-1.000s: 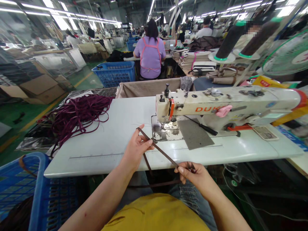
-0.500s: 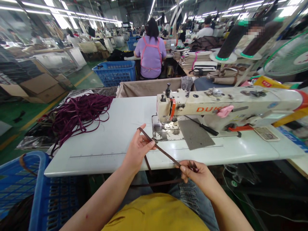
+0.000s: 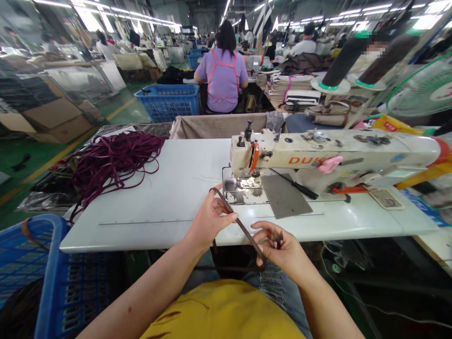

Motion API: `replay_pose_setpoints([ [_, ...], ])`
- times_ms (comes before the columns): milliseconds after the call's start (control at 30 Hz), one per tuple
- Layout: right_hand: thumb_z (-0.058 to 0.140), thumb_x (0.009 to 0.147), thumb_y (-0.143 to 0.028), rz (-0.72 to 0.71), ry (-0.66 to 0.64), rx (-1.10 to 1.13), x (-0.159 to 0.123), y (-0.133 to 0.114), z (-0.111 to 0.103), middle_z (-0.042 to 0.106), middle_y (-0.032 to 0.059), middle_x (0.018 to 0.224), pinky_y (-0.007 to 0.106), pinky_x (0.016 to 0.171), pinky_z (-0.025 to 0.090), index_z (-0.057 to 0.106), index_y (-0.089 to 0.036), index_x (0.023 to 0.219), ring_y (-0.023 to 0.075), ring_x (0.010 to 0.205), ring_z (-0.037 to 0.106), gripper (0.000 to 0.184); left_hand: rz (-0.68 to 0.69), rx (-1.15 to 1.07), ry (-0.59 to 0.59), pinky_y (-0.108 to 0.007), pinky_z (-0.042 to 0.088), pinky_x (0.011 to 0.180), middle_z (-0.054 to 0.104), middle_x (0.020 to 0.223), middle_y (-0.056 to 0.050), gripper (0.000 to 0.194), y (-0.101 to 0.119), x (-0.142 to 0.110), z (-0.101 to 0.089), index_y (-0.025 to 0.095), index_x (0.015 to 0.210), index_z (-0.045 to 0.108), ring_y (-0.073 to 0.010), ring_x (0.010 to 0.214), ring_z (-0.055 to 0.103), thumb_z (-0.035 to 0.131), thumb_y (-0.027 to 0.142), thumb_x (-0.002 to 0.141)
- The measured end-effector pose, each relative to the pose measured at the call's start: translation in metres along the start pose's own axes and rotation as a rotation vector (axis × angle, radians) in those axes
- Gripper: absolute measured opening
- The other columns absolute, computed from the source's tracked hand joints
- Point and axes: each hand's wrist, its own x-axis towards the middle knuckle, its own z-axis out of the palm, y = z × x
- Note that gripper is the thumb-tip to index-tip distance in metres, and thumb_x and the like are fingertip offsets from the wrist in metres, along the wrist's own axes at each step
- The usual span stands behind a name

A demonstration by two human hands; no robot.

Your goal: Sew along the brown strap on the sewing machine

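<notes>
A narrow brown strap (image 3: pixel 243 228) runs taut between both hands at the near edge of the white sewing table (image 3: pixel 169 188). My left hand (image 3: pixel 210 219) pinches the strap's looped end between thumb and fingers. My right hand (image 3: pixel 280 249) is lower and to the right, fingers curled round the strap's other end and a small dark item I cannot make out. The rest of the strap hangs below the table edge over my lap. The cream sewing machine (image 3: pixel 328 155) stands just beyond the hands, its needle plate (image 3: pixel 243 188) a short way ahead of my left hand.
A tangle of maroon cords (image 3: pixel 109 162) lies on the table's left. A grey sheet (image 3: pixel 284 197) rests beside the needle plate. A blue basket (image 3: pixel 42 273) sits at my lower left. A person in purple (image 3: pixel 222 75) works ahead beside another blue basket (image 3: pixel 169 103). A fan (image 3: pixel 423 89) stands at right.
My two hands have come closer together, shortening the taut strap span. My right hand rose and shifted left, its fingers now more curled over the strap end.
</notes>
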Motion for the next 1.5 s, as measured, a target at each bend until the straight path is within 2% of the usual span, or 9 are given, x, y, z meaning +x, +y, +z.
replay_pose_setpoints([
  [133,0.090,0.079,-0.057,0.002,0.027,0.002,0.001,0.010,-0.003,0.071,0.0006,0.092,0.027,0.051,0.051,0.063,-0.023,0.115,0.0139,0.053,0.067,0.056,0.021,0.022,-0.001,-0.032,0.059,0.079,0.064,0.086,0.004,0.095,0.001,0.001,0.002,0.017,0.149,0.040,-0.0154,0.080,0.066,0.087,0.018,0.067],
  [267,0.076,0.091,-0.064,0.045,0.031,-0.059,0.000,0.006,-0.002,0.075,0.0055,0.088,0.030,0.060,0.054,0.066,-0.019,0.112,0.0169,0.061,0.070,0.051,0.037,0.032,-0.003,-0.033,0.057,0.083,0.064,0.085,0.004,0.095,0.000,0.001,0.005,0.018,0.148,0.041,-0.0164,0.082,0.068,0.088,0.018,0.066],
  [467,0.089,0.074,-0.067,0.035,0.125,-0.121,0.002,-0.002,0.010,0.070,0.0009,0.074,0.032,0.066,0.053,0.071,-0.019,0.099,0.0160,0.062,0.064,0.057,0.034,0.023,-0.048,-0.032,0.055,0.079,0.067,0.086,0.002,0.095,-0.007,0.001,0.008,0.020,0.147,0.042,-0.0175,0.083,0.068,0.092,0.022,0.066],
  [833,0.087,0.072,-0.071,0.044,0.179,-0.123,0.004,-0.003,0.017,0.069,0.0019,0.073,0.031,0.069,0.049,0.072,-0.018,0.092,0.0161,0.067,0.061,0.058,0.002,-0.002,-0.042,-0.032,0.057,0.080,0.070,0.086,0.001,0.093,-0.006,0.001,0.010,0.017,0.145,0.043,-0.0174,0.081,0.068,0.091,0.020,0.065],
  [900,0.085,0.072,-0.074,0.037,0.202,-0.155,0.005,0.002,0.016,0.068,0.0019,0.071,0.031,0.067,0.049,0.073,-0.018,0.091,0.0164,0.066,0.060,0.061,-0.001,0.004,-0.032,-0.032,0.058,0.078,0.070,0.084,0.002,0.085,-0.009,0.002,0.009,0.017,0.141,0.050,-0.0171,0.078,0.068,0.091,0.023,0.067],
  [1067,0.080,0.074,-0.077,0.013,0.252,-0.243,0.010,0.010,0.013,0.067,0.0017,0.067,0.032,0.067,0.047,0.073,-0.019,0.092,0.0175,0.065,0.060,0.061,-0.017,0.127,-0.081,-0.032,0.058,0.079,0.074,0.087,-0.006,0.033,-0.018,0.007,0.001,0.015,0.101,0.078,-0.0186,0.081,0.069,0.087,0.036,0.077],
  [1200,0.078,0.074,-0.079,0.007,0.267,-0.276,0.016,0.011,0.013,0.066,0.0015,0.067,0.032,0.068,0.047,0.073,-0.019,0.091,0.0180,0.065,0.060,0.062,0.048,0.258,-0.099,-0.034,0.061,0.080,0.074,0.103,-0.009,0.029,-0.023,0.012,-0.004,0.019,0.099,0.084,-0.0208,0.086,0.070,0.082,0.044,0.083],
  [1333,0.076,0.075,-0.080,0.001,0.285,-0.274,0.023,0.010,0.015,0.064,0.0006,0.067,0.032,0.067,0.047,0.071,-0.019,0.094,0.0177,0.065,0.059,0.064,0.139,0.437,-0.097,-0.034,0.059,0.074,0.076,0.094,-0.008,0.024,-0.028,0.021,-0.008,0.021,0.092,0.083,-0.0217,0.081,0.071,0.076,0.044,0.088],
  [1500,0.071,0.090,-0.062,-0.075,0.250,-0.379,0.025,0.004,0.018,0.065,-0.0010,0.073,0.030,0.072,0.049,0.069,-0.021,0.125,0.0182,0.072,0.062,0.054,0.304,0.670,-0.070,-0.032,0.055,0.073,0.076,0.090,-0.008,0.019,-0.032,0.041,-0.015,0.020,0.079,0.076,-0.0238,0.085,0.071,0.070,0.034,0.091],
])
